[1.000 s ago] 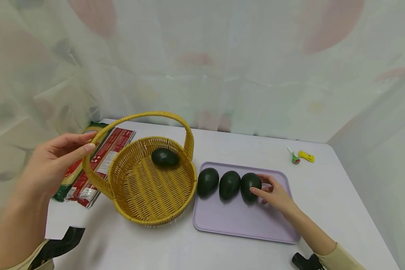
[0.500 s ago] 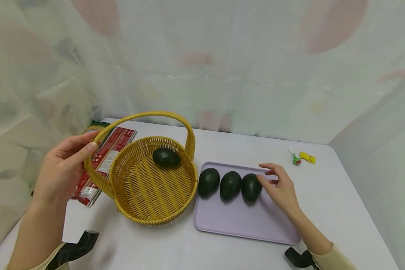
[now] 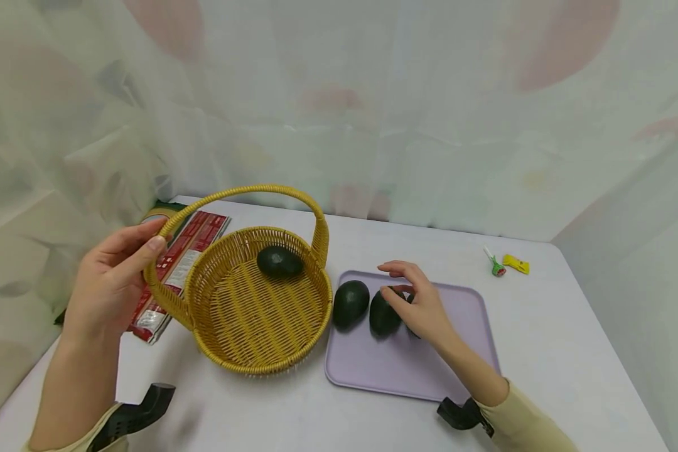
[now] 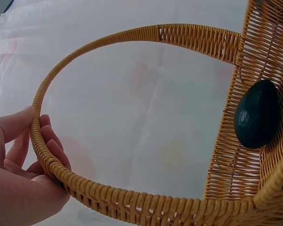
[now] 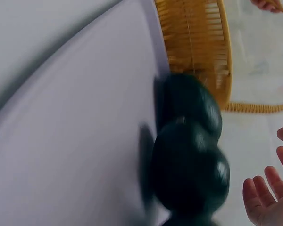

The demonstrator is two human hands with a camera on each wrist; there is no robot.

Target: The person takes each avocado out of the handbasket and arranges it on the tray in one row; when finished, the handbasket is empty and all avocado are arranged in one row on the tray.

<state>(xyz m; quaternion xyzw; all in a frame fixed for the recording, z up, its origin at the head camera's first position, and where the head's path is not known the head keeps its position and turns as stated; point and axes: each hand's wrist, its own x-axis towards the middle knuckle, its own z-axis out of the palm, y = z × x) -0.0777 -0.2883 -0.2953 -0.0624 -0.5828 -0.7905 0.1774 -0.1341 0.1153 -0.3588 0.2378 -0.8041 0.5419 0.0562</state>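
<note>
My left hand grips the handle of a yellow woven basket, with thumb and fingers on its left side. One dark green avocado lies inside the basket towards the back. On a pale purple tray three more avocados sit in a row: a left one, a middle one and a right one mostly hidden behind my right hand. That hand hovers over the right and middle avocados, fingers spread and loosely bent, and holds nothing. In the right wrist view its fingers stand apart from the avocados.
Red and green printed packets lie behind the basket at the left. A lollipop and a yellow wrapped candy rest on the white table at the back right. A patterned curtain borders the table's back.
My right hand has let go of the right avocado, lifted off it and moved left over the row. The avocados remain in place. My left hand still holds the basket handle.
</note>
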